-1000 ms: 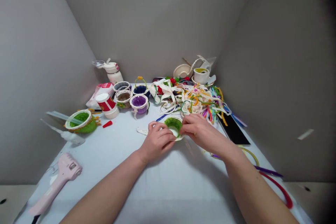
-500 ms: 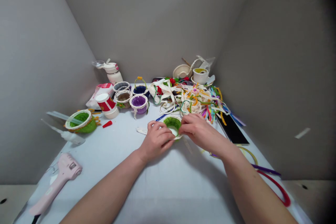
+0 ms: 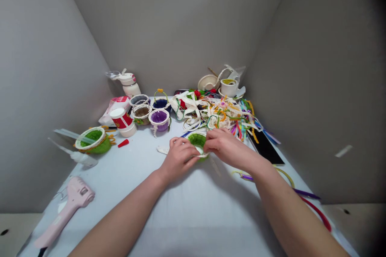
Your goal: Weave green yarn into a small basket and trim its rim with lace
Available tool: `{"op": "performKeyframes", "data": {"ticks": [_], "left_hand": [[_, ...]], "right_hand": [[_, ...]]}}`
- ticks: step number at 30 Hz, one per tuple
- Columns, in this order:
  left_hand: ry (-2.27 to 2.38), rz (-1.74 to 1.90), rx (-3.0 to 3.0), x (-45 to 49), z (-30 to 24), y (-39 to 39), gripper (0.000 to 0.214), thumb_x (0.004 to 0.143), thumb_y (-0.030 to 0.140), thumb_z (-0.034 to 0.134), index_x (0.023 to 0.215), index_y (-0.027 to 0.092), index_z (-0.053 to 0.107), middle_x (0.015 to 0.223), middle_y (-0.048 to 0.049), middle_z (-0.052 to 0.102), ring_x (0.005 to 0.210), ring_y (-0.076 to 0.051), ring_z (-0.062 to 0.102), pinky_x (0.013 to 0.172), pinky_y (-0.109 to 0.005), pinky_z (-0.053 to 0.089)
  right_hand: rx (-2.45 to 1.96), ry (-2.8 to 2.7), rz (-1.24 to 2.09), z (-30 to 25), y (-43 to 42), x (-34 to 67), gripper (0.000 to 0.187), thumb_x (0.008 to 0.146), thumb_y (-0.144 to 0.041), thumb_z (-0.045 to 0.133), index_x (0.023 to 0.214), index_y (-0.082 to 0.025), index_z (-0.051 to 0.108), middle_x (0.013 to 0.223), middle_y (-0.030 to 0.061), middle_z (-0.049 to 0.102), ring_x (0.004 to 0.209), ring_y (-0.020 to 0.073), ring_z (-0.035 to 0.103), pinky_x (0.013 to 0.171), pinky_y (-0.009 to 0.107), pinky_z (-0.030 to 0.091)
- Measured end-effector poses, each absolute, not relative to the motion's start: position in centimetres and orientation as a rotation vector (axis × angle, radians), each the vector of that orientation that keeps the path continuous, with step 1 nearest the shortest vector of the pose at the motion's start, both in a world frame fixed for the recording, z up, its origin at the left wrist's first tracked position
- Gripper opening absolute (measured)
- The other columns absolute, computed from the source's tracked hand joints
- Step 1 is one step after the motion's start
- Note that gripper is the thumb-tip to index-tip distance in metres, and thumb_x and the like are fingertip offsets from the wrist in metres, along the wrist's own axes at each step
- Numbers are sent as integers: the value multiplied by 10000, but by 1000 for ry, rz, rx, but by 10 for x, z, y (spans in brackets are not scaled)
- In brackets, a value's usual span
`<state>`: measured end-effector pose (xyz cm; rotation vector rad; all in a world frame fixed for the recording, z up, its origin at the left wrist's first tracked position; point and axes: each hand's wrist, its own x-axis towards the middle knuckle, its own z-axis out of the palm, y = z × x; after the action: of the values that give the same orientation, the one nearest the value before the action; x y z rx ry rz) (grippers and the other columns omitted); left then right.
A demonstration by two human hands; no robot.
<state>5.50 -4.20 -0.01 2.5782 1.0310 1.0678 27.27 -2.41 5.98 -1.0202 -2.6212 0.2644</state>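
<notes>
A small green cup [image 3: 197, 140] with a white rim stands on the table between my hands. My left hand [image 3: 181, 153] grips its near left side, fingers curled at the rim. At the right rim, my right hand [image 3: 220, 143] is closed in a pinch, apparently on a strip of white lace trim [image 3: 204, 155] that runs along the near edge. A loose lace end [image 3: 163, 150] sticks out left of my left hand. My right fingertips are partly hidden, so the exact grip is hard to see.
Several trimmed cups, one a purple cup [image 3: 159, 119], stand at the back left beside a red-and-white jar [image 3: 122, 121]. A pink glue gun [image 3: 68, 211] and a green basket [image 3: 93, 140] lie left. Tangled lace and ribbons [image 3: 220, 110] and a black phone [image 3: 267, 148] are right.
My right hand has shifted slightly left along the cup's rim. My left hand stays on the near left side. The view has moved a little.
</notes>
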Motion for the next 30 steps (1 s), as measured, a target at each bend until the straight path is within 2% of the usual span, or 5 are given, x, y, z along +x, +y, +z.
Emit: {"op": "performKeyframes", "data": {"ticks": [9,17,25,27,30], "left_hand": [[1043,1085,2412,52,-3,-32,115,904,306,609,899,233,698,902,-23,727,965,-206,561,907,-411,344],[1021,1055,2388,52,-2,-32,126,905,303,597,900,236,703,888,-29,728,974,-221,555,898,-417,349],[1071,1028,2350,52,-3,-31,135,900,297,594,907,235,714,903,-26,734,979,-218,551,903,-404,344],[1076,1039,2339,51,-2,-30,129,897,293,602,894,229,715,892,-26,732,972,-216,554,895,-401,347],[1073,1034,2331,51,-2,-29,130,900,295,602,883,229,713,902,-26,737,971,-217,558,901,-404,347]], "right_hand": [[-866,-2729,502,65,13,264,227,840,-79,583,764,-220,745,772,-6,621,794,131,574,863,328,317],[-770,-2729,552,59,17,264,220,874,-110,578,766,-216,738,766,-4,620,828,140,586,916,353,300],[-708,-2676,632,48,18,261,177,857,-141,588,771,-202,731,794,15,680,812,147,603,947,347,318],[-784,-2662,684,54,16,262,194,836,-101,562,836,-205,726,786,3,683,786,143,602,917,332,347],[-867,-2623,807,63,14,262,303,800,-44,503,986,-196,688,736,-17,657,706,132,579,764,270,403]]}}
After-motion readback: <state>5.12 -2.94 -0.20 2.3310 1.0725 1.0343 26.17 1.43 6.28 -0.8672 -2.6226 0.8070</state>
